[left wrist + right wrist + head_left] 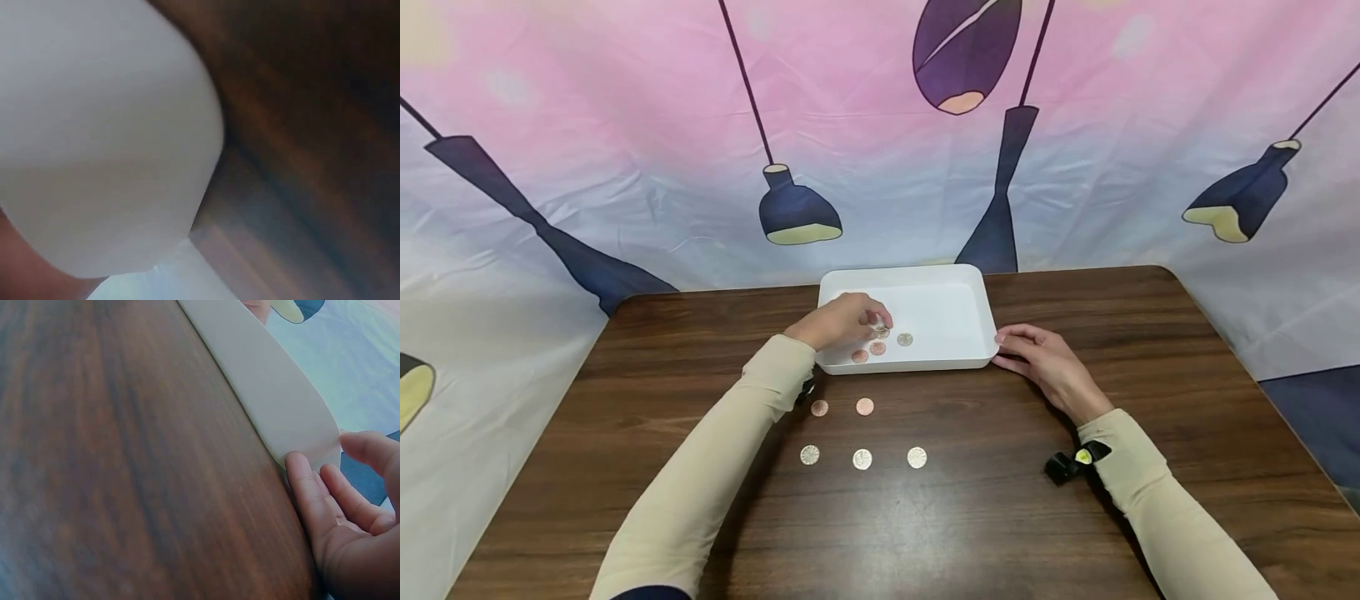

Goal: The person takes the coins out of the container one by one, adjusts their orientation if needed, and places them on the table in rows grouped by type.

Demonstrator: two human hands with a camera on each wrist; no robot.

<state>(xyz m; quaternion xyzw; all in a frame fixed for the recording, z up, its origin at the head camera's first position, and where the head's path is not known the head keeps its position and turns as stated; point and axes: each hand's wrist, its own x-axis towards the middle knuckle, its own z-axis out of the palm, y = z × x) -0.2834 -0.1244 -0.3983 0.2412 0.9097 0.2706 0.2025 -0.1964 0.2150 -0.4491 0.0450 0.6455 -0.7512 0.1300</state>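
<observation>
A shallow white tray stands at the back of the table. My left hand reaches over its left side, with thumb and fingertips pinching a pale coin low over the tray floor. Beside it in the tray lie a silver coin and two copper coins. My right hand grips the tray's near right corner, its fingers against the outer wall. In the left wrist view the tray wall hides most of the left hand.
In front of the tray two copper coins lie in a row on the brown wooden table. Nearer to me is a row of three silver coins. A printed cloth hangs behind the table's back edge.
</observation>
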